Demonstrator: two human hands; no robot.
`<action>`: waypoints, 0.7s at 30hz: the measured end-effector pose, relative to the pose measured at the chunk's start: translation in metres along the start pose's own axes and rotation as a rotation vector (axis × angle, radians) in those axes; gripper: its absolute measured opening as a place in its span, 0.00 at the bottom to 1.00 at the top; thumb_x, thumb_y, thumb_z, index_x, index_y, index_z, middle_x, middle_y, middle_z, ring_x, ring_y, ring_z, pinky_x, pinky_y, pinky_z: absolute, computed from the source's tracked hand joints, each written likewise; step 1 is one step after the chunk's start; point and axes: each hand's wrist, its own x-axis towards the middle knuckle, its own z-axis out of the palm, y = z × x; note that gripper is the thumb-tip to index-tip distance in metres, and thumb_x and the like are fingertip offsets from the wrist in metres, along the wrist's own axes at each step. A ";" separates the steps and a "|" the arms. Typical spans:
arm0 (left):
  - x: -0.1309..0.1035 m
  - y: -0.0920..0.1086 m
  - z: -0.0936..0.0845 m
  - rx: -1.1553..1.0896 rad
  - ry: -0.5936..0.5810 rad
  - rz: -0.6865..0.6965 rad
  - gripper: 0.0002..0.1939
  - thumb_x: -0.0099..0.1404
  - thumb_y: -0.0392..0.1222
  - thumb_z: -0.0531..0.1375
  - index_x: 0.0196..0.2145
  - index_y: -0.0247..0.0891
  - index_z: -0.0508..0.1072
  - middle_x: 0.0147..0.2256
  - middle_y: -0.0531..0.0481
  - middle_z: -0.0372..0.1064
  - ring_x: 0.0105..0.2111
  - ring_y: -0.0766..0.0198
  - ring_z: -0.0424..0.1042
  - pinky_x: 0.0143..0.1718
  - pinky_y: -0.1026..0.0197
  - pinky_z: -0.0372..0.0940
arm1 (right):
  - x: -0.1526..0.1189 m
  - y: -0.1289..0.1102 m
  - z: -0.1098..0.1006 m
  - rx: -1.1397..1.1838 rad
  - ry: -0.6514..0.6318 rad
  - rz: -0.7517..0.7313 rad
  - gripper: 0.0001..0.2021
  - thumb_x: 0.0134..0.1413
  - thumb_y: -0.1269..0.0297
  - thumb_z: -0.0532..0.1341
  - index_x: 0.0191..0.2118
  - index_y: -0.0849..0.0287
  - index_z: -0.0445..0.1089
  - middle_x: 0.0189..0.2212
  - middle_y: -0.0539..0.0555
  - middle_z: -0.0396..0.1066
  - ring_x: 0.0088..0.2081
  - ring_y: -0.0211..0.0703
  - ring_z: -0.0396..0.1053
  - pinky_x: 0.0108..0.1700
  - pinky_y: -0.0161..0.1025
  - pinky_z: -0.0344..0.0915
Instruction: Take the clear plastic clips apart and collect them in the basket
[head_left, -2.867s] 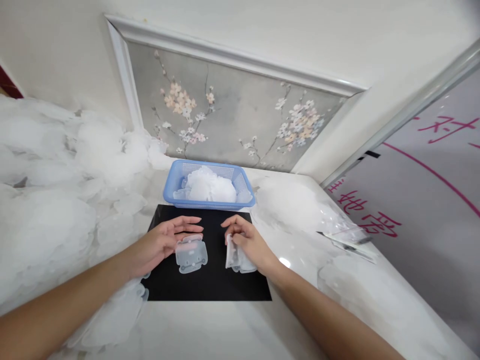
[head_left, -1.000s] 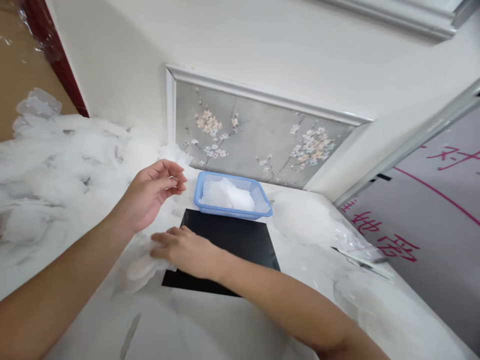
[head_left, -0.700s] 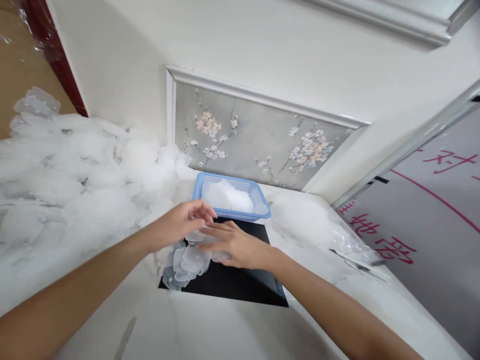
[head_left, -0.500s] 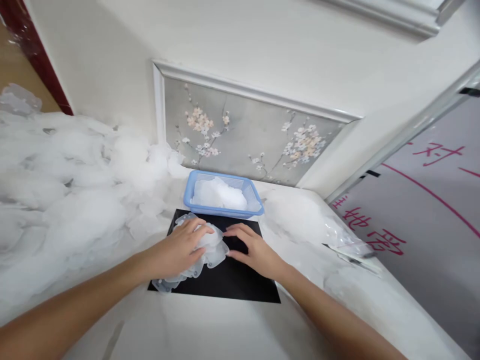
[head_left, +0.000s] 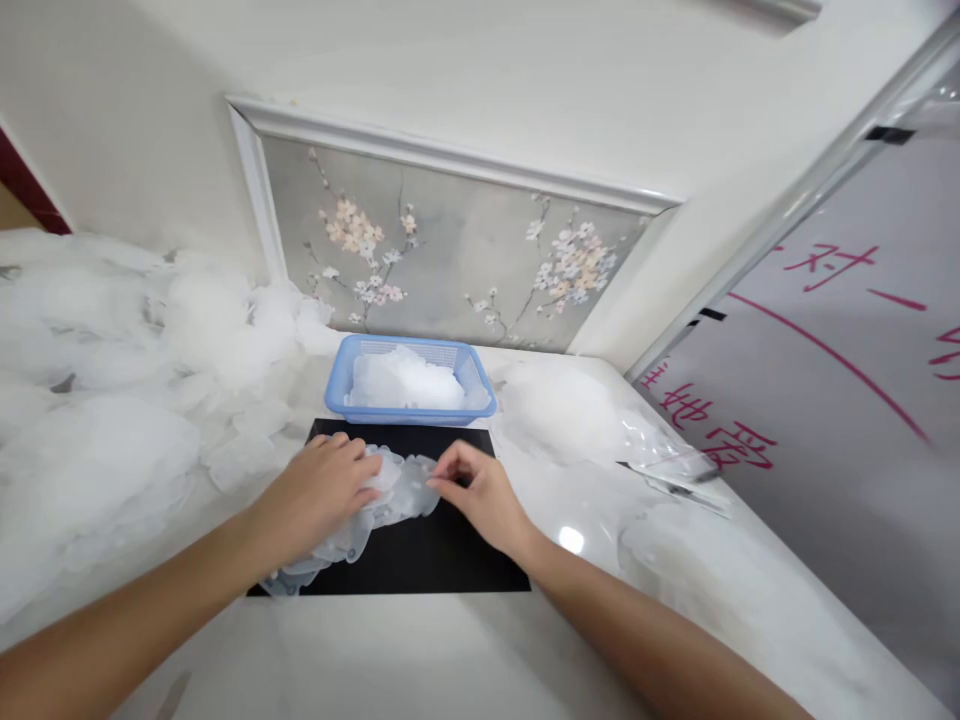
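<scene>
"Plastic pieces (head_left: 386, 508) on the black mat (head_left: 442, 560): being separated?"
"Seemingly. Right hand (head_left: 484, 495) pinches one's edge; left hand (head_left: 319, 490) covers others, grip unclear. Next probably calls for a light pull."

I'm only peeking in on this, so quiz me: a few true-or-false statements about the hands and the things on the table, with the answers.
1. The right hand has its thumb and fingertips at the edge of a frosted piece. True.
2. The basket is red. False: the basket is blue.
3. The left hand lies over frosted pieces on the black mat. True.
4. The basket is upside down. False: it stands upright, with a white heap inside.
5. The wall panel behind the basket shows blossoms. True.
</scene>
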 end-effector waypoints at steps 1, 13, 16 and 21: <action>0.001 0.003 -0.004 0.018 -0.009 -0.009 0.05 0.67 0.40 0.60 0.34 0.37 0.75 0.36 0.44 0.72 0.39 0.50 0.69 0.39 0.53 0.59 | 0.003 0.002 -0.006 0.072 0.045 0.038 0.10 0.46 0.63 0.69 0.34 0.55 0.69 0.27 0.45 0.66 0.29 0.39 0.66 0.34 0.38 0.63; 0.007 0.005 0.015 -0.192 0.175 -0.064 0.11 0.69 0.39 0.49 0.32 0.41 0.69 0.29 0.50 0.68 0.31 0.56 0.67 0.30 0.57 0.55 | 0.014 0.018 -0.030 0.664 0.073 0.324 0.21 0.36 0.61 0.76 0.38 0.53 0.70 0.30 0.47 0.75 0.35 0.40 0.74 0.42 0.40 0.70; 0.006 0.003 0.013 -0.156 0.164 -0.027 0.09 0.67 0.38 0.52 0.29 0.41 0.68 0.28 0.50 0.67 0.30 0.56 0.66 0.29 0.57 0.54 | 0.014 0.017 -0.030 0.652 0.033 0.305 0.16 0.39 0.60 0.75 0.35 0.54 0.72 0.32 0.48 0.76 0.36 0.40 0.74 0.42 0.39 0.70; 0.007 0.004 0.013 -0.081 0.205 0.018 0.08 0.66 0.37 0.53 0.30 0.41 0.68 0.29 0.49 0.68 0.30 0.56 0.65 0.31 0.55 0.56 | 0.014 0.017 -0.031 0.644 0.005 0.296 0.10 0.43 0.63 0.71 0.35 0.54 0.75 0.35 0.50 0.77 0.40 0.44 0.75 0.46 0.43 0.70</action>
